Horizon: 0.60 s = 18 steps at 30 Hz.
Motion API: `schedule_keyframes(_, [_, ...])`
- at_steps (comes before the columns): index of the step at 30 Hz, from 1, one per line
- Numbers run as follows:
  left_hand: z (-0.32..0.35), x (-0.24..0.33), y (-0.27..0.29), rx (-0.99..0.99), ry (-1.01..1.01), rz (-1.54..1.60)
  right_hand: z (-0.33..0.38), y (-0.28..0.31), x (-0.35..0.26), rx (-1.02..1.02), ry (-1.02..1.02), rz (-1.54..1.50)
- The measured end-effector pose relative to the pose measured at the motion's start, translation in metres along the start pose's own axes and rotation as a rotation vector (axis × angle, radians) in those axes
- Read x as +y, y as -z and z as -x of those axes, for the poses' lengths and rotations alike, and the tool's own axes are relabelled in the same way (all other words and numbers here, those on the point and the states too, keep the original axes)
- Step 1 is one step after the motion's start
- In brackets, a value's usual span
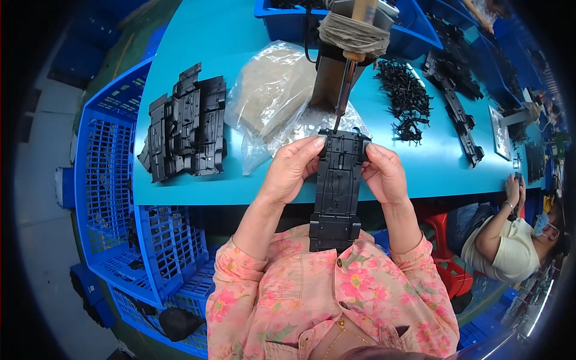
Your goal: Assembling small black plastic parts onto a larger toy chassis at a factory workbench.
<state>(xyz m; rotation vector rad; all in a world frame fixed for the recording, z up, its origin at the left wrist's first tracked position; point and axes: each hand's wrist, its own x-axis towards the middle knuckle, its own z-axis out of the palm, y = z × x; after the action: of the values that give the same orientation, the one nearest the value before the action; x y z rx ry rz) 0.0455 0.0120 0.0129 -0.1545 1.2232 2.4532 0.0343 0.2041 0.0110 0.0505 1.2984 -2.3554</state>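
Note:
A long black moulded plastic part point(338, 186) is held upright between my two hands at the table's near edge. My left hand point(292, 165) pinches its upper left corner, thumb on the face and fingers behind. At the upper right corner, my right hand point(387, 171) grips it the same way. Just above the part's top edge is the thin metal tip of a soldering iron point(344, 90), pointing down. Its wooden handle is bound with grey cloth to a stand. Whether the tip touches the part I cannot tell.
Stacked black plastic parts point(186, 129) lie on the turquoise table point(252, 191) at left, beside a clear plastic bag point(270, 90). Small black pieces point(405, 99) are heaped at right, near more long parts point(459, 117). Blue crates point(108, 180) stand at lower left. A co-worker point(510, 240) sits at right.

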Motion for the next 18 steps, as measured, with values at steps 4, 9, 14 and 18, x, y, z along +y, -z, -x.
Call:
schedule_keyframes(4, [0.0029, 0.0033, -0.0057, -0.015, -0.005, 0.03, 0.0029, -0.0041, -0.0023, -0.003, 0.006, 0.003])
schedule_keyframes(9, [0.0029, 0.0041, -0.0058, -0.046, -0.004, 0.037, 0.0049, -0.0051, -0.004, -0.032, 0.046, -0.038])
schedule_keyframes(14, [0.0034, 0.0044, -0.0059, -0.043, -0.006, 0.035, 0.0058, -0.006, -0.004, -0.01, 0.045, -0.04])
schedule_keyframes(18, [0.0028, 0.0051, -0.0062, -0.039, -0.003, 0.033, 0.0056, -0.0045, -0.0035, -0.019, 0.047, -0.044])
